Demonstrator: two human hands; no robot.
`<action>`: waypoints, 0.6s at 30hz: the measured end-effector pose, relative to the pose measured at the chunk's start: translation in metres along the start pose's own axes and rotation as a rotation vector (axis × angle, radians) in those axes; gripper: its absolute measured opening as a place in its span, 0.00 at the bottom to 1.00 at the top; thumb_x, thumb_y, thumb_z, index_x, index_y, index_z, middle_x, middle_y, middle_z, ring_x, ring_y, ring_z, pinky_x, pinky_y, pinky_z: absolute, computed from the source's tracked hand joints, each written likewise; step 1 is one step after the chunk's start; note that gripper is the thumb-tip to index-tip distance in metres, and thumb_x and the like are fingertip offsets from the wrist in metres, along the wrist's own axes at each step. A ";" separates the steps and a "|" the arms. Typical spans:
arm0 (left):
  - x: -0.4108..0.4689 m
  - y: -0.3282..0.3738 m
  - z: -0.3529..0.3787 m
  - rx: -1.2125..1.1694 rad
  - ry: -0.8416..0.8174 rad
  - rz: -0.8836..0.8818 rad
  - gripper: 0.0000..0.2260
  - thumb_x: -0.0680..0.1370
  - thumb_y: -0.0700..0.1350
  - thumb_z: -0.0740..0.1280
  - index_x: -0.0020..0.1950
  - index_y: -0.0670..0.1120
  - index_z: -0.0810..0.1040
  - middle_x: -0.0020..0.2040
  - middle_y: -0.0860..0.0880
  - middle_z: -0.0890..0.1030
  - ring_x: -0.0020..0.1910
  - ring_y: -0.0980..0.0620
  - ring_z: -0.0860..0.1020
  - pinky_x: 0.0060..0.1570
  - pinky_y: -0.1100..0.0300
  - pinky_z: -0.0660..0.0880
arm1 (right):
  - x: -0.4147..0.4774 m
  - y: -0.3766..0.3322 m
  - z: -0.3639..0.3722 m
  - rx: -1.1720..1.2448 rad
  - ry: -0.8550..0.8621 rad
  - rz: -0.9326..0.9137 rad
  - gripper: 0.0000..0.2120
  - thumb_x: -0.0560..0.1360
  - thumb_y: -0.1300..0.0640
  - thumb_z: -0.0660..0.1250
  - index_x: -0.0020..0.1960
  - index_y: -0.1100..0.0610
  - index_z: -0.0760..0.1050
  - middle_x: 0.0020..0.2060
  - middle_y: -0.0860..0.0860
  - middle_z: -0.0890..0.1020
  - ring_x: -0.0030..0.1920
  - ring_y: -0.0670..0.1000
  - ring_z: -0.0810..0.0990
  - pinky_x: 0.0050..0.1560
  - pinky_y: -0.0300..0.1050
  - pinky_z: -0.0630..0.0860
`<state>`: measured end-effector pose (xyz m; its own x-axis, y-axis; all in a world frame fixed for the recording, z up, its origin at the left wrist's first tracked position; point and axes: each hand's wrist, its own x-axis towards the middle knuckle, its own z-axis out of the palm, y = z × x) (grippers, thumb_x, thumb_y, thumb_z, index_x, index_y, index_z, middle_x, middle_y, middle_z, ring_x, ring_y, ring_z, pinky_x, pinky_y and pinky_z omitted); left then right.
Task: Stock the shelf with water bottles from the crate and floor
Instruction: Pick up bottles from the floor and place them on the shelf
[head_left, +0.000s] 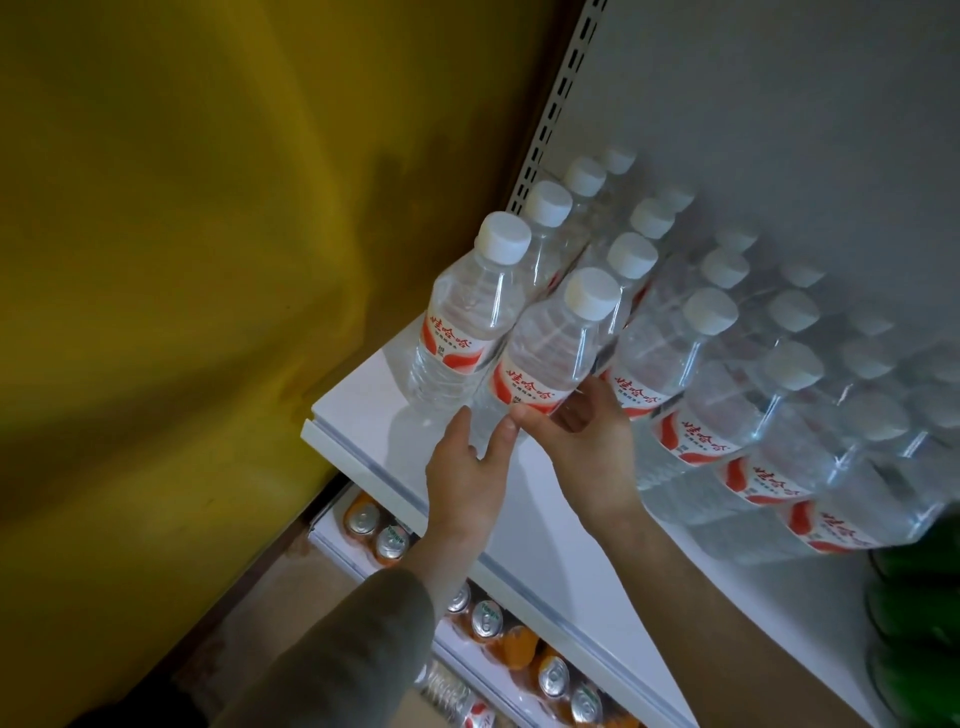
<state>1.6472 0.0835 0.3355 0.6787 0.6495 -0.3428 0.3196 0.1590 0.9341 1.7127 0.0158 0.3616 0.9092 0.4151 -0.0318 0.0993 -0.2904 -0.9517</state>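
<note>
Right hand (582, 441), fingers curled round the base of a bottle (545, 353) standing near the front of the shelf (358, 410); left hand (467, 467), fingers straight, apparently steadying it. Behind, rows of bottles (717, 312) already fill most of the shelf; a front strip is unfilled, and any remaining stock is out of view

Single head cam, tilted, looking forward-down from above and behind the right hand (582, 436) gripping the front bottle (545, 358), close range, shelf (545, 530) running right of the grip, yellow wall (182, 260) left of it.
</note>
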 end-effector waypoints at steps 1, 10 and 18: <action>0.000 0.000 0.000 0.008 0.000 0.001 0.23 0.76 0.52 0.63 0.70 0.50 0.67 0.67 0.52 0.73 0.67 0.50 0.71 0.66 0.57 0.66 | 0.000 0.000 0.000 -0.005 0.007 0.001 0.16 0.69 0.65 0.73 0.51 0.52 0.73 0.45 0.44 0.83 0.47 0.42 0.83 0.49 0.34 0.78; 0.000 0.002 -0.002 0.081 -0.007 0.058 0.20 0.77 0.51 0.60 0.69 0.48 0.68 0.65 0.50 0.75 0.65 0.51 0.72 0.59 0.66 0.64 | -0.003 -0.001 0.003 -0.060 0.014 0.021 0.17 0.70 0.63 0.72 0.56 0.59 0.71 0.47 0.49 0.83 0.49 0.46 0.82 0.51 0.37 0.78; -0.008 0.015 -0.003 0.087 -0.006 0.019 0.20 0.79 0.52 0.58 0.69 0.47 0.68 0.67 0.49 0.73 0.67 0.48 0.70 0.58 0.64 0.64 | -0.006 -0.006 0.004 -0.132 -0.004 0.068 0.19 0.71 0.58 0.72 0.59 0.59 0.71 0.51 0.51 0.82 0.50 0.48 0.81 0.52 0.40 0.77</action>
<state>1.6441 0.0828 0.3522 0.6888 0.6475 -0.3262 0.3628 0.0817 0.9283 1.7054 0.0189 0.3661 0.9141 0.3939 -0.0965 0.0900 -0.4290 -0.8988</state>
